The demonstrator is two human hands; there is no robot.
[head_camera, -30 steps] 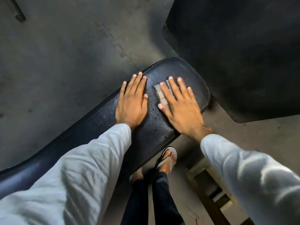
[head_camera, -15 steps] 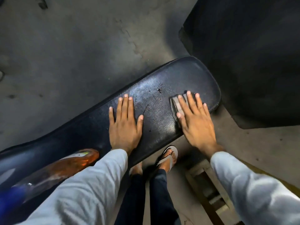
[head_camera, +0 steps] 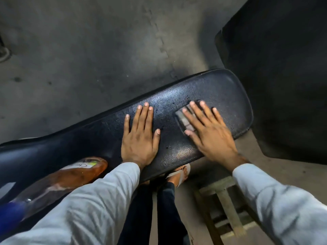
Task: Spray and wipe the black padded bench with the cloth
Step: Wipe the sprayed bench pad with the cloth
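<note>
The black padded bench runs from lower left to upper right, its surface wet with small droplets. My right hand lies flat on a folded checked grey cloth near the bench's right end, fingers spread and pressing it down. Only the cloth's left edge shows from under the fingers. My left hand rests flat on the bench's middle, palm down, holding nothing. A spray bottle with orange liquid and a blue top lies on the bench at lower left, beside my left sleeve.
A large black pad stands close at the upper right. Grey floor mats lie beyond the bench. A wooden frame sits on the floor at the lower right. My sandalled foot shows under the bench edge.
The view has shifted, bringing the spray bottle into sight at lower left. My right hand has slid the cloth back from the bench's far end towards me. My left hand stays flat.
</note>
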